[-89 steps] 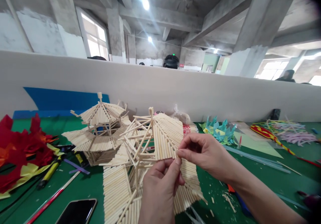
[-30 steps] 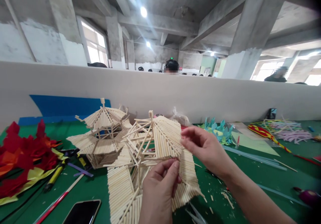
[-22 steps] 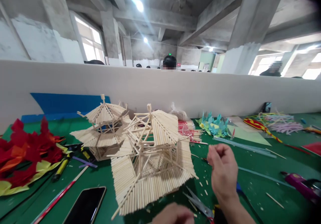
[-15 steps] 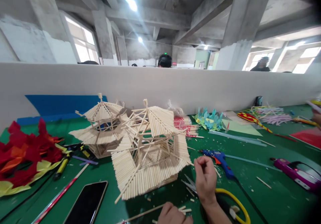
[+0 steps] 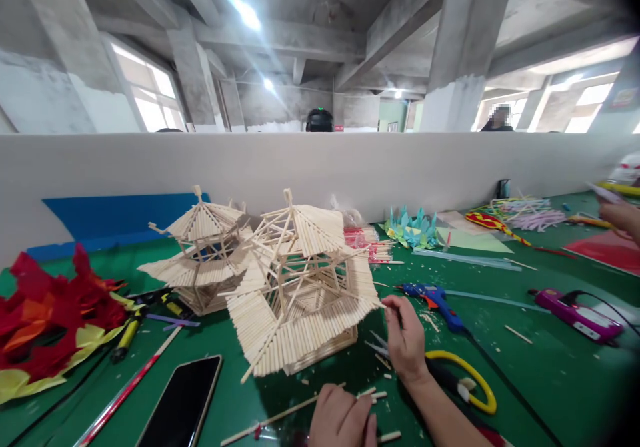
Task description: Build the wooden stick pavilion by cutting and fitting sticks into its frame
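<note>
A pagoda model of pale wooden sticks (image 5: 300, 287) stands on the green table (image 5: 525, 380). My right hand (image 5: 406, 340) is beside its lower right roof corner, fingers pinched together at the edge, apparently on a thin stick. Near the bottom edge my left hand (image 5: 343, 420) is curled over short loose sticks (image 5: 373, 393) on the table. A second, smaller stick pagoda (image 5: 200, 253) stands behind to the left.
A black phone (image 5: 183, 403) lies at front left beside red and yellow paper flowers (image 5: 45, 320). Scissors with yellow handles (image 5: 460, 377), a blue glue gun (image 5: 435, 297) and a purple one (image 5: 575, 310) lie to the right. A white partition (image 5: 350, 167) backs the table. Another person's hand (image 5: 620, 217) shows far right.
Both hands let go of the pagoda roof and dropped to the table. The view swung right. My right hand has come back up to the roof's lower right corner.
</note>
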A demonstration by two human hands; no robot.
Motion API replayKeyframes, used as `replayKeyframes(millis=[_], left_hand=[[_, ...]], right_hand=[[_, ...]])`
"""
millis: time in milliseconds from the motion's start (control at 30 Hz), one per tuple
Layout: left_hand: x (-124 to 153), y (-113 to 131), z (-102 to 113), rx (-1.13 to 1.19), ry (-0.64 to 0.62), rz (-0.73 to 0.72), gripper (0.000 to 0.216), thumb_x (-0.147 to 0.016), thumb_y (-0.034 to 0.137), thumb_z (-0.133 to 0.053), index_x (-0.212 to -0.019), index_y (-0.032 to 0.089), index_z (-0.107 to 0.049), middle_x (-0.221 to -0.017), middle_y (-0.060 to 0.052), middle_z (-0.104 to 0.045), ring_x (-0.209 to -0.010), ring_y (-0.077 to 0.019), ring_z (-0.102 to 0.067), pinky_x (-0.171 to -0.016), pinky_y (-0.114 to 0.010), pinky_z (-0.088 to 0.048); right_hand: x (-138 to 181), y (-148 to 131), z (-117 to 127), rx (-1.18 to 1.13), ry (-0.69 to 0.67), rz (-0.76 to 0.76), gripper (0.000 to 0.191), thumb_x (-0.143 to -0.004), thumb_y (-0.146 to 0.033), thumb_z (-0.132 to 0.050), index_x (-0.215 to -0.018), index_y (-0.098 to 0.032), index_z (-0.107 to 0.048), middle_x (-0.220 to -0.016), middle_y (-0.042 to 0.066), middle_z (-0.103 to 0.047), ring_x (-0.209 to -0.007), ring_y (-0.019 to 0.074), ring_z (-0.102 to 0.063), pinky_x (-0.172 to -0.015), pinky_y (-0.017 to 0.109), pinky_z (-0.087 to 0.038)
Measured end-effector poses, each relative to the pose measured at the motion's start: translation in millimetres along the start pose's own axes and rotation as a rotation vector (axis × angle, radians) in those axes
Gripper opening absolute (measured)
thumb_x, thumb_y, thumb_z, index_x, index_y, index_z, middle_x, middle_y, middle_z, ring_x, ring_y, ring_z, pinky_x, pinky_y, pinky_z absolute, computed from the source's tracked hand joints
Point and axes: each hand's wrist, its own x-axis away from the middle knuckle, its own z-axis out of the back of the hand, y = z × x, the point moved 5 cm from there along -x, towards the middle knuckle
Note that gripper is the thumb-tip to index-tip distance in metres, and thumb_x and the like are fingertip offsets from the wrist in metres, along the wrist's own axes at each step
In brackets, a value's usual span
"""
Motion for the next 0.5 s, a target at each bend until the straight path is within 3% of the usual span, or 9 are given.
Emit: replayKeyframes(millis=[167, 333, 500], left_hand=[[-7, 5, 5, 0.029, -0.062, 0.008, 0.027, -0.068, 0.002, -0.052, -0.091, 0.015, -0.056, -0.057, -0.005, -0.061, -0.051, -0.0158, -0.052, -0.054, -0.028, -0.045], [-14, 9, 11, 0.092, -0.163, 0.134, 0.021, -0.074, 0.006, -0.047, -0.091, 0.012, -0.057, -0.063, -0.006, -0.058, -0.059, -0.0175, -0.053, -0.061, -0.032, -0.045], [-11, 6, 10, 0.111, -0.175, 0.214, 0.017, -0.077, 0.008, -0.047, -0.091, 0.012, -0.056, -0.065, -0.006, -0.057, -0.062, -0.0179, -0.052, -0.061, -0.033, -0.045]], right_hand=[[1, 7, 4, 0.014, 0.037, -0.051, 0.014, -0.086, -0.026, -0.041, -0.089, -0.018, -0.051, -0.081, 0.003, -0.053, -0.075, 0.0183, -0.052, -0.067, 0.032, -0.04], [-5, 21, 11, 0.011, 0.063, -0.124, 0.022, -0.086, -0.035, -0.046, -0.081, -0.015, -0.054, -0.07, -0.003, -0.053, -0.06, 0.0106, -0.051, -0.057, 0.027, -0.042], [-20, 15, 40, 0.01, 0.101, -0.174, 0.027, -0.09, -0.03, -0.03, -0.073, -0.018, -0.048, -0.06, -0.005, -0.045, -0.049, 0.0091, -0.042, -0.045, 0.021, -0.035]])
